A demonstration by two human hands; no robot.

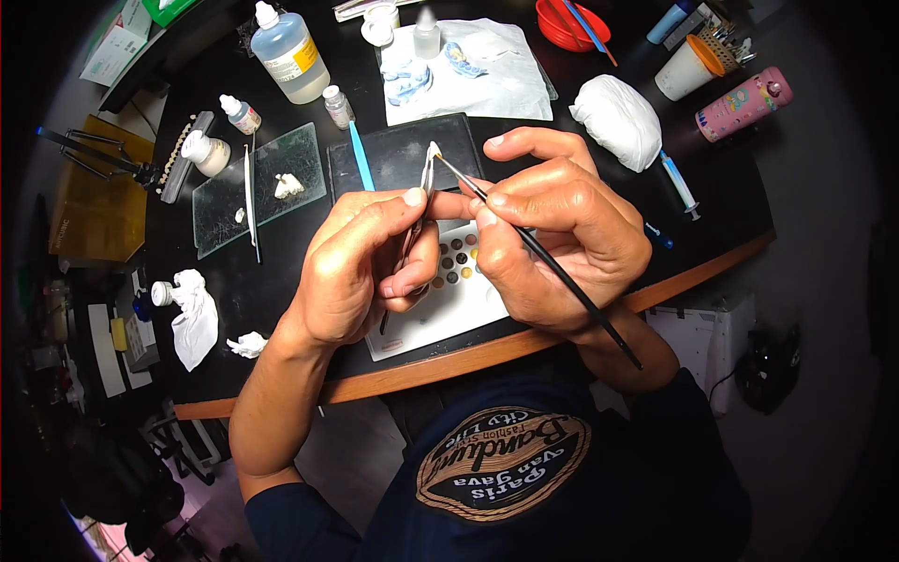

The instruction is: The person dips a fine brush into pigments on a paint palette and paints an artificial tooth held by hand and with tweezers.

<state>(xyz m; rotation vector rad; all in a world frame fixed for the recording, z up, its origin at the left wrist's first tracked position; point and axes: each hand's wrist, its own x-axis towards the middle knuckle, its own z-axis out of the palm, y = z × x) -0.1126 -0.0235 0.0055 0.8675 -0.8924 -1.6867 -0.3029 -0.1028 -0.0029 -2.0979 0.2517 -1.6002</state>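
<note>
My left hand (351, 258) is closed around metal tweezers (428, 178). A small white piece that looks like a dental crown (433, 150) sits at their tip. Between the thumb and fingers of my right hand (576, 225) is a thin black-handled paintbrush (571, 278), its tip touching or very near the crown. Below both hands lies a white palette (431, 323) with several round coloured wells, partly hidden by them. Behind the crown is a dark flat slab (403, 140) with a blue-handled tool (360, 155) lying across its edge.
A glass plate (215, 211) with white material lies left. Behind stand a large liquid bottle (290, 66), dental models (407, 82) on white paper and a red bowl (562, 28). Right are crumpled tissue (615, 122), a syringe (679, 185) and a pink bottle (744, 105). A wooden edge (506, 351) borders the table.
</note>
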